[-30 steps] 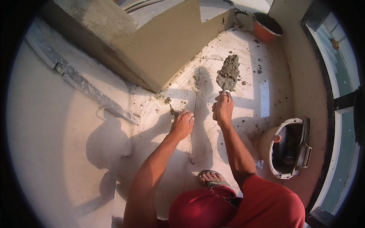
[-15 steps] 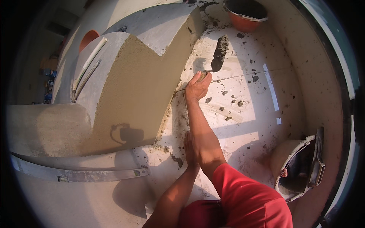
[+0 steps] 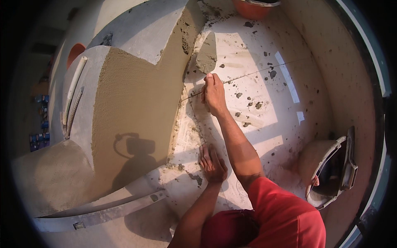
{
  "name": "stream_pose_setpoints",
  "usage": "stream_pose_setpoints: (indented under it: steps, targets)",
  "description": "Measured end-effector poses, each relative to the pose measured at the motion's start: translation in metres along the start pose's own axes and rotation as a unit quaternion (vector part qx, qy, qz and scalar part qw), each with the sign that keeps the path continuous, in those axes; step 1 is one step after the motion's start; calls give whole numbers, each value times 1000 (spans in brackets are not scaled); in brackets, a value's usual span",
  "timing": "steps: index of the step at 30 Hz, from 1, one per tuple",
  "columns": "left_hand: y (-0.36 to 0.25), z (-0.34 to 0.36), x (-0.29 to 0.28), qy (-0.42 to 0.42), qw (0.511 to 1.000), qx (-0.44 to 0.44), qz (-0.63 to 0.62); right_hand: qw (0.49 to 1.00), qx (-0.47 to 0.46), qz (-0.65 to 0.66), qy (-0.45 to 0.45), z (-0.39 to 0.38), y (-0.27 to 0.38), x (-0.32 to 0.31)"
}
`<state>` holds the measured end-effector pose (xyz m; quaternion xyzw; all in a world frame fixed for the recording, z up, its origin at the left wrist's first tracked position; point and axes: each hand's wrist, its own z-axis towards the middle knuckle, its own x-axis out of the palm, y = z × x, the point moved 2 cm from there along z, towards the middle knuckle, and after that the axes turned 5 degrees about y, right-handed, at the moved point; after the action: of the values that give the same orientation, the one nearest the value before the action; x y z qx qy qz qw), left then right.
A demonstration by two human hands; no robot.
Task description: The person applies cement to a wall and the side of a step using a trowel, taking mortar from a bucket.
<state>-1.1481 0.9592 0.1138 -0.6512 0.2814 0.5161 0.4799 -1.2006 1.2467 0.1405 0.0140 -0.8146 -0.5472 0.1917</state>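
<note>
My right hand (image 3: 215, 94) is closed round the handle of a trowel (image 3: 207, 48), and its fingers hide most of that handle. The trowel blade is tilted up beside the plastered wall, with wet mortar smeared on its lower part. A rough dark patch of mortar (image 3: 185, 39) clings to the narrow far part of the plastered face (image 3: 132, 95). Below my right forearm, my left hand (image 3: 212, 164) rests on the white tiled floor (image 3: 231, 144), fingers stretched out and holding nothing.
An orange bucket (image 3: 254, 10) stands at the far end. At right a pale bucket (image 3: 316, 161) lies by the side wall (image 3: 347, 99). A long metal level (image 3: 103, 213) lies at lower left. Mortar crumbs (image 3: 259, 105) dot the tiles. A pale pipe (image 3: 75, 87) sticks up at left.
The trowel has moved left to the wall and turned over, shedding most of its mortar. A fresh mortar patch shows on the far plastered face. My left hand has come out from behind the right forearm.
</note>
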Motion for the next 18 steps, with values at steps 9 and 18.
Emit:
stream_pose_setpoints:
  steps: [9,18]
  targets:
    - [4,-1,3,33,999,-6,6,995,25,34,89,27,-22,30]
    - [2,-2,5,25,1000,-8,3,983,81,142,87,65,-14,44]
